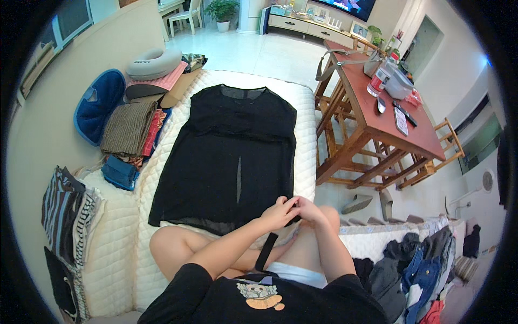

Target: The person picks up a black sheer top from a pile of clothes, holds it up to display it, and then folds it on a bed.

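A sheer black sleeveless top [238, 150] lies spread flat on the cream quilted cover [305, 162], its neckline pointing away from me and a narrow slit in its middle. My left hand [280, 213] and my right hand [309, 211] meet at its near right corner, fingers bent and overlapping. Cloth shows dark just below the fingers, but whether they pinch it is hidden. Both hands are just in front of my crossed legs. A black strap [266, 252] hangs beneath my left forearm.
Folded brown striped cloth [128, 127], a blue cushion [99, 107] and a grey neck pillow [154, 65] are at left. Folded striped clothes [62, 214] lie nearer. Loose clothes [421, 267] are heaped at right. A red-topped wooden table [364, 109] bears a bottle [380, 79] and phone [400, 120].
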Motion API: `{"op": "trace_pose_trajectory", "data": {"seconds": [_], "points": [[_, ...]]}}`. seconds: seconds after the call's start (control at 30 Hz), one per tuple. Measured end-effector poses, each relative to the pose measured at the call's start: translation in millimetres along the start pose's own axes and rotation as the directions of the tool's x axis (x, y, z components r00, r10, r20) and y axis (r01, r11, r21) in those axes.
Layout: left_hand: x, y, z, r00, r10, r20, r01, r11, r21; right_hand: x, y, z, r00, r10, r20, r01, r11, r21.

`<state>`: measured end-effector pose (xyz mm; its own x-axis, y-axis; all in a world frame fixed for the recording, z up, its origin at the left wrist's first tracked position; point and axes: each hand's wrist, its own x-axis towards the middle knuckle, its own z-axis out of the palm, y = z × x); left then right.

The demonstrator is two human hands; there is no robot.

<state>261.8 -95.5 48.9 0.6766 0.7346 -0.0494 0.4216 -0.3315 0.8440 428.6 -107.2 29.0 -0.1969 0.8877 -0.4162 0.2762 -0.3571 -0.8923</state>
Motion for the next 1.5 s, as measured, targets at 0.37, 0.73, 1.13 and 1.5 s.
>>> {"op": "trace_pose_trajectory", "data": {"seconds": [0.37,0.73,1.13,1.5], "points": [[10,-22,12,0.905,-0.354,-0.237,0.221,0.866,-0.448,182,-93,-173,0.899,-0.081,-0.430,0.072,0.997,-0.037],[-4,-44,-11,0.918,-0.328,-0.221,0.173,0.835,-0.522,355,-105,-171,0.845,0.018,-0.535,-0.039,0.999,-0.028],[-66,-57,-171,0.818,-0.454,-0.352,0.236,0.824,-0.515,371,-255,-123,0.900,-0.118,-0.419,0.142,0.989,0.027],[-155,-132,-237,0.472,-0.517,-0.714,0.634,0.762,-0.133,474,-329,118,0.922,-0.101,-0.375,0.065,0.992,-0.109]]}}
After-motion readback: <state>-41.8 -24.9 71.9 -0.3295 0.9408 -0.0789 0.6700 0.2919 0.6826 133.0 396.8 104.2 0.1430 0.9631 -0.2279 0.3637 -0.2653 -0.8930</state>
